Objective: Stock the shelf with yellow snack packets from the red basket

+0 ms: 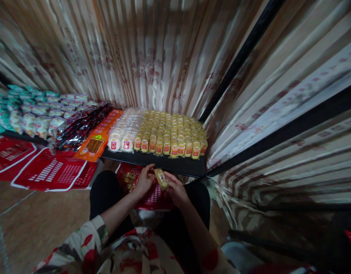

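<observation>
My right hand (175, 188) grips a small yellow wrapped cake (161, 179) by its right side, above a red basket (155, 198) between my knees. Just left of the cake is my left hand (144, 179), its thumb and forefinger apart near the wrapper's end; whether they touch it is hard to make out. More yellow packets (130, 177) lie in the left part of the basket. Ahead, rows of the same yellow wrapped cakes (169, 133) stand on a black shelf (181, 166). Clear packs of white round pieces (120, 139) adjoin them on the left.
Further left lie an orange snack packet (94, 144), dark packets (78, 129), white packets (41, 123) and teal packets (4, 112). Red baskets (55, 171) with white handles sit below. Pleated printed curtains (152, 57) and a slanting black pole (238, 57) border the shelf.
</observation>
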### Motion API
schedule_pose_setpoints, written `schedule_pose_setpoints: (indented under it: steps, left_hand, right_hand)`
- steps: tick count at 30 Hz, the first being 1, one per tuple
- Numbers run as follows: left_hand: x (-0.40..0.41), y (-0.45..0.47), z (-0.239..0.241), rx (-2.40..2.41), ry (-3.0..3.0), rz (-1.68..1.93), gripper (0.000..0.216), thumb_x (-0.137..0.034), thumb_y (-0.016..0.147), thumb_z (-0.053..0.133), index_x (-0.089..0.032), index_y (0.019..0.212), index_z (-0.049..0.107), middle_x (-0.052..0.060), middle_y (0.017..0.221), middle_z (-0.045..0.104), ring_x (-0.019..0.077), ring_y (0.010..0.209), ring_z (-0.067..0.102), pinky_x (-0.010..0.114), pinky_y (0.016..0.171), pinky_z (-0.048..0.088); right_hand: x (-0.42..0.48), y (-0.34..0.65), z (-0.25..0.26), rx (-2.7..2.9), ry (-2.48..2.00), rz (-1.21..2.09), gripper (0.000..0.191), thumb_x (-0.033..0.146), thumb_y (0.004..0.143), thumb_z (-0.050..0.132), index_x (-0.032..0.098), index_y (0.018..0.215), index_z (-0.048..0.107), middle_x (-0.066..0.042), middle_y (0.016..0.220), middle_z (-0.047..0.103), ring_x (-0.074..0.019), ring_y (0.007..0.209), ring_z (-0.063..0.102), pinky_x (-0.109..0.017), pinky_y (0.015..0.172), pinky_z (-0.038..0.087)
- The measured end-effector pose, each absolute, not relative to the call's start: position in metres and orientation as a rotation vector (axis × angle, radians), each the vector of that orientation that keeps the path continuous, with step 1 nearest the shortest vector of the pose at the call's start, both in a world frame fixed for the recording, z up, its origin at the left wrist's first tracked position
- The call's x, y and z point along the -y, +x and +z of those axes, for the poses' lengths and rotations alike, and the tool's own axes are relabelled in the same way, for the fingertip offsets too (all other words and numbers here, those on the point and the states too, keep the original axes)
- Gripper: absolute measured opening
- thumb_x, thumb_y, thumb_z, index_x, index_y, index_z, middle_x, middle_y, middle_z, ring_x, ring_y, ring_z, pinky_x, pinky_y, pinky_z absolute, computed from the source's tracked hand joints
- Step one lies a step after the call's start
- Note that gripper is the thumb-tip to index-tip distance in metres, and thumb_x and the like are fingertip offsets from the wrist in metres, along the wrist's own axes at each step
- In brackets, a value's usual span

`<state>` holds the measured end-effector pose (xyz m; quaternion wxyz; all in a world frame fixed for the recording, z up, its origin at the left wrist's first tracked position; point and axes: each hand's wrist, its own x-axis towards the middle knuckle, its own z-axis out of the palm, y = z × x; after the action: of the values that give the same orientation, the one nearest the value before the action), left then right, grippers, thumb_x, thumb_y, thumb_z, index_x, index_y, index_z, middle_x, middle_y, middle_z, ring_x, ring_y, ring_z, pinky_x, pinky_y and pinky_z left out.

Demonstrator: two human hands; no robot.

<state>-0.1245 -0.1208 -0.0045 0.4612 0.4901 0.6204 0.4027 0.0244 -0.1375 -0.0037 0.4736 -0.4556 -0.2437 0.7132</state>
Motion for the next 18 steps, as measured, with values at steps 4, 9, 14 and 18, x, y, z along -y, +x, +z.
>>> schedule_pose_setpoints:
  steps: [4, 9, 14, 18]
  left_hand:
    - [0.123, -0.119, 0.006, -1.36, 1.17, 0.977, 0.044, -0.008, 0.073, 0.053, -0.019, 0.116, 0.057, 0.004, 0.108, 0.063, 0.015, 0.098, 0.058, 0.028, 0.092, 0.043]
    - [0.119, -0.116, 0.012, -1.142, 1.055, 0.976, 0.035, -0.009, 0.073, 0.055, -0.016, 0.107, 0.058, 0.005, 0.102, 0.066, 0.0145, 0.093, 0.061, 0.026, 0.085, 0.046]
    - [0.107, -0.112, 0.012, -1.2, 1.047, 0.934, 0.026, -0.013, 0.07, 0.062, -0.014, 0.096, 0.061, 0.003, 0.088, 0.067, 0.0127, 0.079, 0.061, 0.024, 0.076, 0.048]
    - [0.102, -0.106, 0.015, -1.234, 0.983, 0.952, 0.032, -0.012, 0.069, 0.063, -0.015, 0.1, 0.059, 0.001, 0.083, 0.064, 0.0098, 0.072, 0.059, 0.021, 0.07, 0.047]
  right_hand:
    - [0.142, 0.028, -0.001, 0.48, -1.0, 1.894, 0.034, 0.023, 0.061, 0.07, 0.019, 0.095, 0.066, -0.005, 0.092, 0.07, -0.0167, 0.079, 0.065, -0.027, 0.07, 0.051]
    - [0.144, 0.032, -0.013, 0.332, -0.898, 1.981, 0.026, 0.024, 0.066, 0.065, 0.018, 0.091, 0.064, -0.006, 0.091, 0.07, -0.0144, 0.079, 0.065, -0.024, 0.07, 0.052]
    - [0.144, 0.036, -0.026, 0.244, -0.961, 1.907, 0.024, 0.021, 0.068, 0.061, 0.02, 0.092, 0.063, -0.004, 0.089, 0.071, -0.0145, 0.08, 0.066, -0.027, 0.076, 0.052]
    - [0.142, 0.043, -0.026, 0.303, -1.018, 1.813, 0.026, 0.041, 0.08, 0.053, 0.022, 0.095, 0.062, -0.004, 0.098, 0.068, -0.0152, 0.086, 0.065, -0.031, 0.08, 0.052]
